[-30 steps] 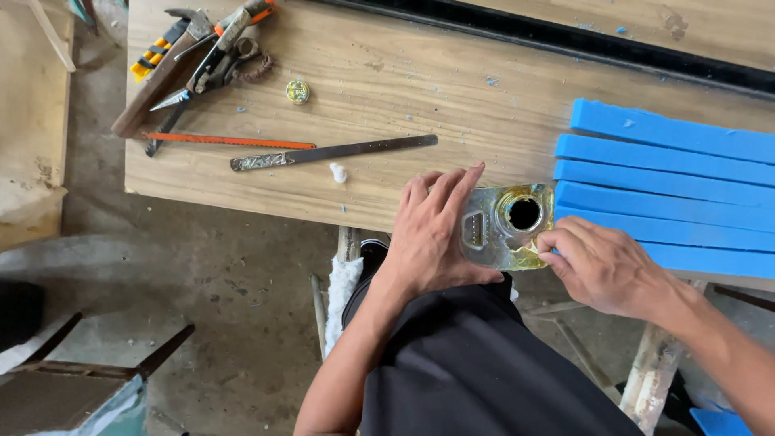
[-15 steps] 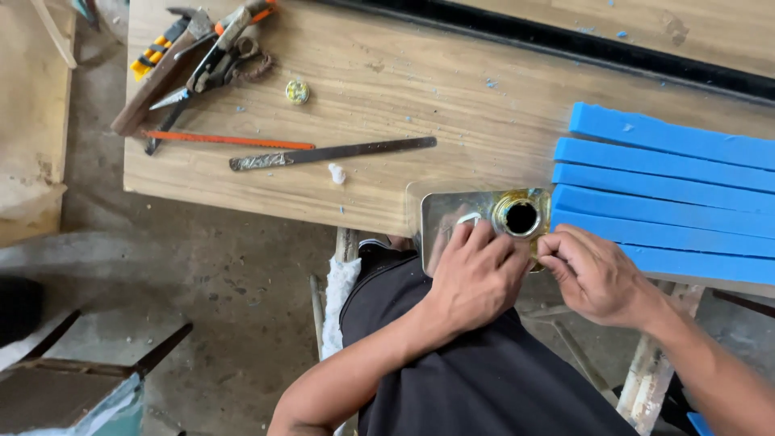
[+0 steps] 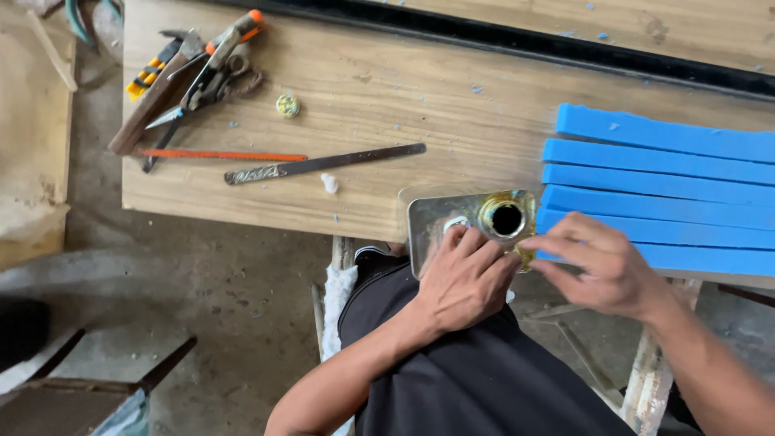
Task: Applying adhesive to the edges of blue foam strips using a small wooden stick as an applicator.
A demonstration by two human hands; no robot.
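Since half a second ago: left hand [image 3: 468, 278] barely shifted on metal can [image 3: 452, 222] | can at workbench [image 3: 363, 105] edge, round opening [image 3: 506, 218] up | left fingers flat, pressing | right hand [image 3: 601, 262] beside opening, fingers loosely curled, pinching nothing visible | left nearer.

The left hand [image 3: 467, 278] covers the lower part of the metal plate [image 3: 432, 220], hiding what its fingers [image 3: 476, 242] press. The blue foam strips [image 3: 662, 173] run off the right edge. The tools [image 3: 194, 77] lie heaped together, hard to tell apart.
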